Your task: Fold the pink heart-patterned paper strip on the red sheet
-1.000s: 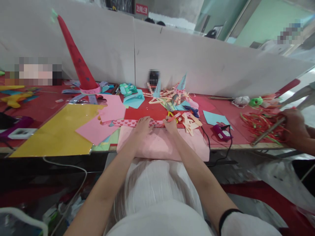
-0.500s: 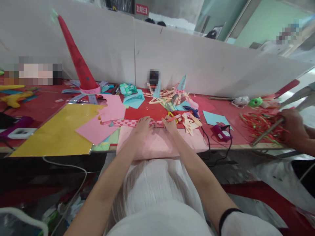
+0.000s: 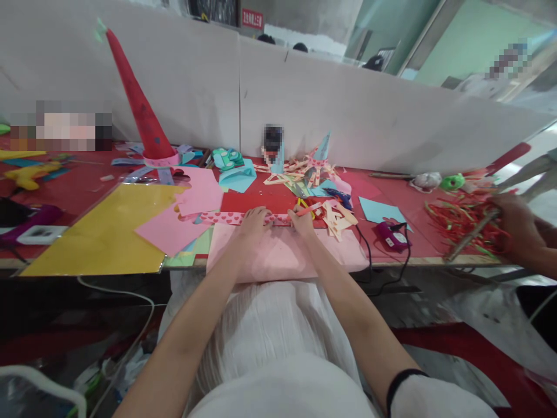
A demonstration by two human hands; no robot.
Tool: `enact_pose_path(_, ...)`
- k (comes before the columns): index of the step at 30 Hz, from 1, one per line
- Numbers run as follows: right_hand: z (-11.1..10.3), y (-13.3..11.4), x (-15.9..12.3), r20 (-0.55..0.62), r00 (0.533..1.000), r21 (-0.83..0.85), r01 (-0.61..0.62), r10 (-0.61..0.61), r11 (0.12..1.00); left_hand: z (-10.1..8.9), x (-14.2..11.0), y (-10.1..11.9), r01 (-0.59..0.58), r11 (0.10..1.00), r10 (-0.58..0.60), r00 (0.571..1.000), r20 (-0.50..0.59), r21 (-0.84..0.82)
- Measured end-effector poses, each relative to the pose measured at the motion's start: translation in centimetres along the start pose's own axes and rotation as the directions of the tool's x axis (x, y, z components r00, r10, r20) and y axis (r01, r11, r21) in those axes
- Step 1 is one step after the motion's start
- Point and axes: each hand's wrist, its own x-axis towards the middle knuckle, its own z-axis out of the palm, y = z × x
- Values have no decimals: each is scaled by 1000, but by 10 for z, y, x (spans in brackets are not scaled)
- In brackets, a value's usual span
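Note:
A pink strip with red hearts (image 3: 221,218) lies flat along the edge of a red sheet (image 3: 243,202). My left hand (image 3: 253,223) rests on this strip with its fingers stretched out, pressing it down. Closed around a slim orange-pink pen (image 3: 311,208), my right hand (image 3: 302,223) is at the strip's right end. The pen's tip is hidden by the fingers. Just beyond that hand are yellow-handled scissors (image 3: 300,202), partly covered. A pale pink sheet (image 3: 278,255) lies under my wrists at the table's front edge.
Left are pink paper (image 3: 169,232), a yellow sheet (image 3: 108,232) and a tall red cone (image 3: 141,110). Wooden pieces (image 3: 337,219) and a purple box with a cord (image 3: 393,235) stand right. Another person's hand (image 3: 517,226) holds a stick over red strands (image 3: 456,220).
Both my hands stay almost in place on the strip. The view has shifted very slightly, and the other person's hand at the right has moved a little.

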Motion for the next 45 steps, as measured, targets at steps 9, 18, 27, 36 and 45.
enact_pose_path(9,-1,-7,-4,-2,996,-99,87,-88,991,0,-1,2,11,1000,-11,1000,-3,-4)
enact_pose_path(18,-2,-6,-3,-38,997,-104,60,-64,993,-2,-1,1,3,1000,-3,1000,14,7)
enact_pose_path(27,0,-5,-2,-21,999,-76,47,-49,996,-5,-2,5,22,1000,-22,1000,18,-1)
enact_pose_path(36,-1,-5,-1,-53,998,-70,39,-43,997,-7,-2,6,10,1000,-10,1000,25,-4)
enact_pose_path(45,-1,-8,-2,-61,997,-114,44,-51,992,-11,-3,10,9,1000,-9,999,35,0)
